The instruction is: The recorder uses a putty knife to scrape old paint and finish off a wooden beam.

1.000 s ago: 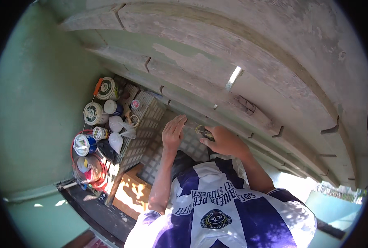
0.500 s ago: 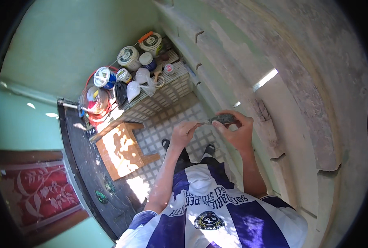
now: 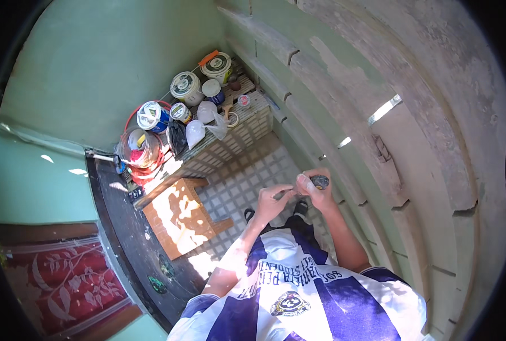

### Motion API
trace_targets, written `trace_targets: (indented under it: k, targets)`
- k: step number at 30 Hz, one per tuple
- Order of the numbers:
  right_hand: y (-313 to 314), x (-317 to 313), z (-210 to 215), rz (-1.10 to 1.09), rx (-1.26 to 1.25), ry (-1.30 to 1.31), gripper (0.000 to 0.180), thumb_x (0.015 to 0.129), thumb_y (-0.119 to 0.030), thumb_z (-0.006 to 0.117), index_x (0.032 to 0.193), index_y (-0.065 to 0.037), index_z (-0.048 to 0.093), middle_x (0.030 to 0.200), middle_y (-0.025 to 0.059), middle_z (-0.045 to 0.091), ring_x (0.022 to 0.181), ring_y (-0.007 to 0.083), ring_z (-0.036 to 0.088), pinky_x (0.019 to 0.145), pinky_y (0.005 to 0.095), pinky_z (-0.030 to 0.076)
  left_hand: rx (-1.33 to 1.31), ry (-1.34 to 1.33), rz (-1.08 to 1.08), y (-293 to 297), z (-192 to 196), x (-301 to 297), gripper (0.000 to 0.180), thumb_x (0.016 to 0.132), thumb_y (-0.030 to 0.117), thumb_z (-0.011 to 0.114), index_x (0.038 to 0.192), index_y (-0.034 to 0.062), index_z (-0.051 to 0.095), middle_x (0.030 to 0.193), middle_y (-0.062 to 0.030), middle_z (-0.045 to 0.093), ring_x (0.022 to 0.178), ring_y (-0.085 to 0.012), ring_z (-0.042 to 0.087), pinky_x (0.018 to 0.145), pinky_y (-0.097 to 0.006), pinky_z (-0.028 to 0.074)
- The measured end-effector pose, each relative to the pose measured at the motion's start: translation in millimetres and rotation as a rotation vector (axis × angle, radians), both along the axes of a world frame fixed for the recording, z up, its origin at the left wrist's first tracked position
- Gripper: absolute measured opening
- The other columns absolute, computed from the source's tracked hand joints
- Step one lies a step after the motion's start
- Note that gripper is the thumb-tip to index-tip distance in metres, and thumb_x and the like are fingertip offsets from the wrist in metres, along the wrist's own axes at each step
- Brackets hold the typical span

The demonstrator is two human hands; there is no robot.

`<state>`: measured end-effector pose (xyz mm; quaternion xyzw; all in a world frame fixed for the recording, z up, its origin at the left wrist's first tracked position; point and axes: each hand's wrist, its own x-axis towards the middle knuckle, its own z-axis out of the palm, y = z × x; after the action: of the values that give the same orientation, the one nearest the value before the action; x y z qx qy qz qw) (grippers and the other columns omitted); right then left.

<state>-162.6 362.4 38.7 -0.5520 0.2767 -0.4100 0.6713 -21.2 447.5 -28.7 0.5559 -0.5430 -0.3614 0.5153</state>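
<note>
In front of my body, my right hand is wrapped round a short dark tool with a rounded handle. Its round end faces up, with a yellowish spot in the middle. Close beside it, my left hand has its fingers pinched at the side of my right hand, where the tool's narrow end would be. What lies between those fingertips is too small to make out.
Paint buckets, plastic bags, a tape roll and a brush stand on a slatted bench along the far wall. A wooden stool is at left. Rough plank-like ledges line the right wall.
My right hand has turned the tool from lying sideways to showing its round end. Both hands are lower in view and closer together. The whole view has shifted slightly.
</note>
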Motion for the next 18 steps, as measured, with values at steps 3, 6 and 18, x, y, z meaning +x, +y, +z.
trace_targets:
  k: [3, 6, 18]
  targets:
    - [3, 15, -3, -0.131, 0.061, -0.082, 0.04, 0.094, -0.012, 0.064, 0.057, -0.002, 0.052, 0.052, 0.0005, 0.049, 0.047, 0.0082, 0.044, 0.044, 0.0271, 0.032, -0.01, 0.018, 0.029, 1, 10, 19, 0.037, 0.08, 0.008, 0.077, 0.115, 0.0055, 0.066, 0.109, -0.0084, 0.071, 0.102, -0.0203, 0.067, 0.083, -0.033, 0.051]
    - [-8, 26, -9, -0.326, 0.02, -0.072, 0.041, 0.094, -0.01, 0.062, 0.056, -0.003, 0.05, 0.052, 0.0001, 0.048, 0.048, 0.0075, 0.043, 0.044, 0.0278, 0.032, 0.021, 0.084, -0.025, 4, 0, 44, 0.049, 0.08, 0.01, 0.077, 0.126, 0.0058, 0.06, 0.124, -0.0071, 0.067, 0.113, -0.0206, 0.063, 0.089, -0.034, 0.049]
    - [-200, 44, 81, -0.574, -0.687, 0.033, 0.029, 0.089, -0.005, 0.066, 0.064, 0.002, 0.055, 0.056, 0.001, 0.052, 0.05, 0.0076, 0.047, 0.047, 0.0259, 0.036, 0.099, 0.295, -0.097, -64, -27, 57, 0.057, 0.086, 0.013, 0.072, 0.138, 0.0072, 0.048, 0.129, -0.0071, 0.063, 0.119, -0.0194, 0.058, 0.094, -0.033, 0.044]
